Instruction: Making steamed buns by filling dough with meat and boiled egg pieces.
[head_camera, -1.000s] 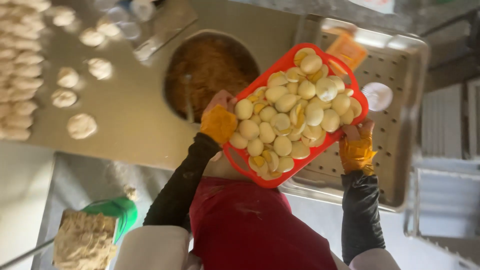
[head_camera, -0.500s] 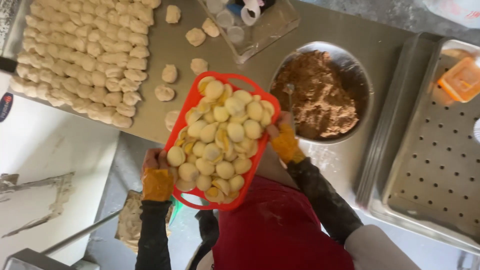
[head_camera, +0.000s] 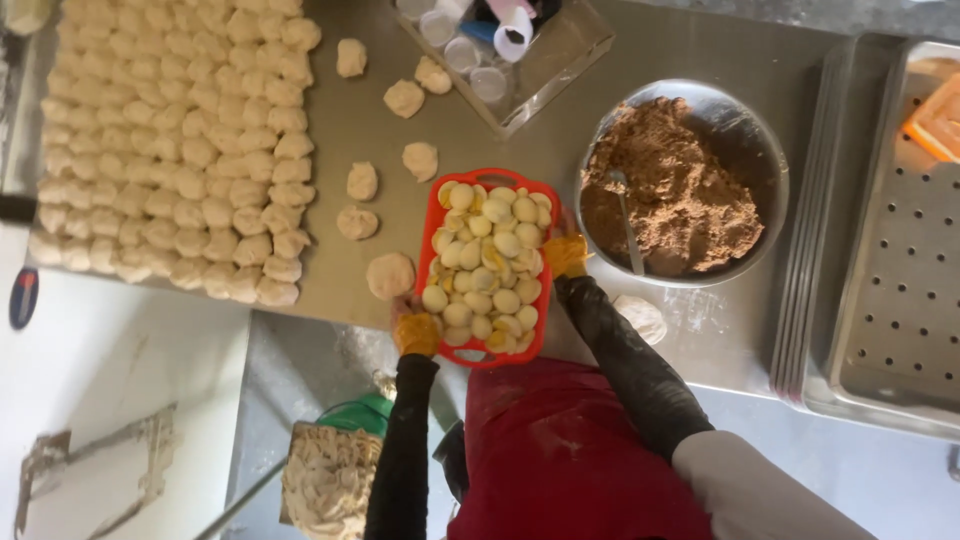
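- The red basket (head_camera: 487, 268) of pale yellow halved pieces sits low over the steel desk (head_camera: 700, 330), between the loose dough balls (head_camera: 361, 181) and the metal bowl (head_camera: 684, 184) of brown crumbly filling; whether its base already touches the desk I cannot quite tell.
- The left hand (head_camera: 416, 333), in an orange glove, is closed on the basket's near left corner, and the right hand (head_camera: 565, 255), gloved the same, is closed on its right rim. Gripping opposite sides keeps the heaped load level.
- The basket lies within reach of both dough and filling, which seems the reason for its spot. A spoon (head_camera: 627, 215) stands in the filling.
- A flattened disc of dough (head_camera: 390, 275) lies just beside the basket's left edge, near the left hand.
- Rows of dough balls (head_camera: 170, 150) fill the far left of the desk; a perforated tray (head_camera: 905, 250) lies to the right and a clear box of small cups (head_camera: 505, 50) beyond the basket.
- Against half a second ago, the basket has straightened from a tilt and come down closer to the bowl; a second ago it was held over the perforated tray.
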